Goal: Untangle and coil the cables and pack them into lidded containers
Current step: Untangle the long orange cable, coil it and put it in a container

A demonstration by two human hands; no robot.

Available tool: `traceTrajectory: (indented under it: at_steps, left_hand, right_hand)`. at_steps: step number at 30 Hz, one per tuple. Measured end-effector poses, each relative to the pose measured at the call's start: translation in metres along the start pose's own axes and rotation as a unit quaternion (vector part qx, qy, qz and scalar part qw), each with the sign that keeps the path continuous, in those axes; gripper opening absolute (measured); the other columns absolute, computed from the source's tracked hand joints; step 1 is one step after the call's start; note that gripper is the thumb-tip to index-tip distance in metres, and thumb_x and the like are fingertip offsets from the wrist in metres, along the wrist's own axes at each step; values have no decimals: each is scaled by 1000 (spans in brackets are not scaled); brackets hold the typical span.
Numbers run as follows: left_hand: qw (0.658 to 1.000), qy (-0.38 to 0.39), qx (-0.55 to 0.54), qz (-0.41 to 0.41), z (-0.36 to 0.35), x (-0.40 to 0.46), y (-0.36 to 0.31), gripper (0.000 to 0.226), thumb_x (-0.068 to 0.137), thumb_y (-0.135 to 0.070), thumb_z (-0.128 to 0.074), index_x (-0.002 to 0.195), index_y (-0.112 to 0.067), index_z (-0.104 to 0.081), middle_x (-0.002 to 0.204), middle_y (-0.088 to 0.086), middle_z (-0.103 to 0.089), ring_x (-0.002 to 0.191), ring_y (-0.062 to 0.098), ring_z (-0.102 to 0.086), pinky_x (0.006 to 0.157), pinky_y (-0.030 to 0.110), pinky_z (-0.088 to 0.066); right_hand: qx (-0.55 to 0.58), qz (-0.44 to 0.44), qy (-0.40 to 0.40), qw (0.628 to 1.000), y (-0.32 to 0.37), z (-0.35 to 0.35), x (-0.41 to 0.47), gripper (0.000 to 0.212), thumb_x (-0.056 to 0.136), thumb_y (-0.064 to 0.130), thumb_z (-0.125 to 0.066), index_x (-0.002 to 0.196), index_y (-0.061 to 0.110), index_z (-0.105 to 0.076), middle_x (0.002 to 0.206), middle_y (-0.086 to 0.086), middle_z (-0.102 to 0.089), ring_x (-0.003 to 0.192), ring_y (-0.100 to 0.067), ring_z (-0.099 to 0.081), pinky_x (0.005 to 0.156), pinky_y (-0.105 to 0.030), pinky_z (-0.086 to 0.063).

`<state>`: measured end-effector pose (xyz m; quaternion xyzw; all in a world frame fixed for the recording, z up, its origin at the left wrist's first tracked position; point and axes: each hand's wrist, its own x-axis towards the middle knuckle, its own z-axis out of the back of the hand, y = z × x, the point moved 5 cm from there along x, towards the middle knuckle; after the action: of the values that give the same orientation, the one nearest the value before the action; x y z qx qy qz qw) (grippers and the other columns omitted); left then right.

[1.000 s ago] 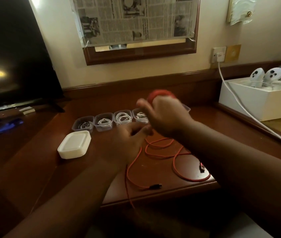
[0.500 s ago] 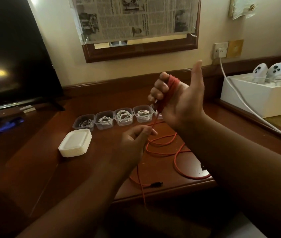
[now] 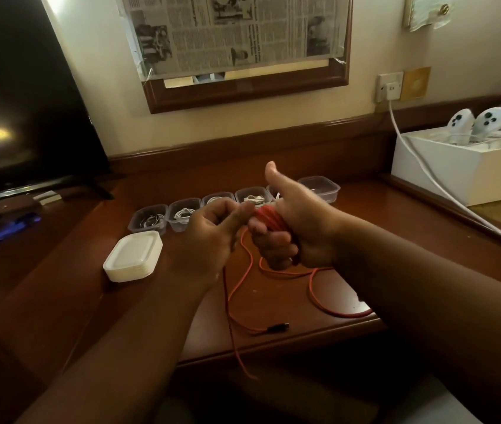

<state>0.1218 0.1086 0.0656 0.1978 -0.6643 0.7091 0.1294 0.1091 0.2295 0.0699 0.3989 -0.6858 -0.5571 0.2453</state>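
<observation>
Bare desk (image 3: 59, 295) left of lid stack (image 3: 133, 256); container row (image 3: 182, 213) blocks behind; red cable (image 3: 313, 289) loops front-right.

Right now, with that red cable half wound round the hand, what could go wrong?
The loose red cable hangs over the desk edge; winding might snag it there. The coil on the right hand could slip off the fingers. The left hand works close to the open containers and might knock them.

A row of tubs (image 3: 182, 214) with coiled cables in them stands on the counter (image 3: 59, 286), a stack of lids (image 3: 133, 255) before its left end. Nearer the front edge lies a loose cable (image 3: 310, 289). A box (image 3: 463, 166) sits far right.
</observation>
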Motion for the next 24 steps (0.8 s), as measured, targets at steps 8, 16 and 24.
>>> traceTrajectory:
  at_steps: [8,16,24]
  left_hand:
    - [998,31,6,61,-29,-23,14,32,92,-39,-54,74,-14,-63,53,0,-32,45,11,-26,46,28,-17]
    - [970,35,223,-87,5,1,-33,25,82,-42,-71,77,-18,-67,69,5,-64,63,25,-60,57,38,-50]
    - [996,-7,-83,43,-10,0,-6,26,90,-40,-64,77,-18,-69,62,17,-43,52,23,-36,49,30,-28]
  right_hand:
    - [113,367,-113,917,54,2,-19,75,90,76,-16,79,10,-50,63,-3,-43,55,-17,-42,57,-30,-38]
    - [-368,108,-169,908,15,0,-6,83,88,77,-4,65,12,-51,52,1,-43,43,-13,-36,48,-27,-31]
    - [254,174,138,941,40,-34,-20,86,82,87,-11,69,11,-51,54,0,-41,48,-14,-39,53,-27,-30]
